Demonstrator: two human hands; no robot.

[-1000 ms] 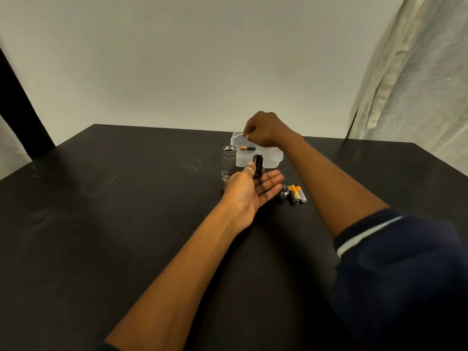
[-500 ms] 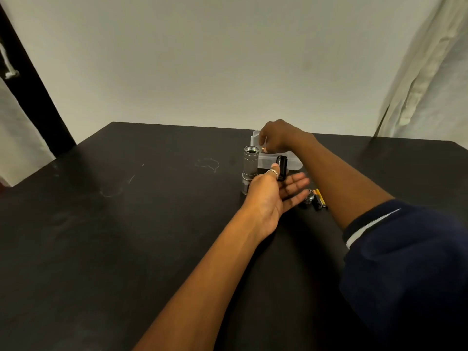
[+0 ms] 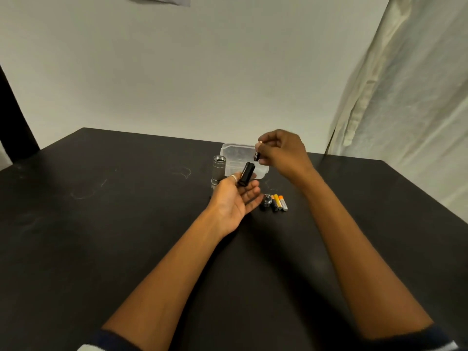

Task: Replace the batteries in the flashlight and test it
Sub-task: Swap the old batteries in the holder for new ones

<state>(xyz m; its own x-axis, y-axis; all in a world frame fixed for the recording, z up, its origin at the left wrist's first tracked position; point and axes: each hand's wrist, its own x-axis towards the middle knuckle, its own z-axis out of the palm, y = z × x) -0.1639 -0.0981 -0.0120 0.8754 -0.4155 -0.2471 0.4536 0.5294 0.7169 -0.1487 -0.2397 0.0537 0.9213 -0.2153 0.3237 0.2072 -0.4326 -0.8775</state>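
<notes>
My left hand (image 3: 234,201) lies palm up above the table and pinches a black battery holder (image 3: 246,174) between thumb and fingers, tilted upright. My right hand (image 3: 279,150) is raised over the clear plastic box (image 3: 234,150), fingers closed on a small black and copper battery (image 3: 257,153) held just above and right of the holder. The silver flashlight body (image 3: 218,169) stands upright on the table, open end up, left of the box. The flashlight's tail cap (image 3: 266,200) lies on the table beside several loose batteries (image 3: 279,202).
The black table (image 3: 101,224) ends at a white wall behind the box. A pale curtain (image 3: 405,110) hangs at the right, close to the table's far right corner. A dark vertical post (image 3: 15,115) stands at the far left.
My right hand has lifted out of the plastic box with a battery and now holds it above the holder. My left hand has kept the battery holder in about the same place.
</notes>
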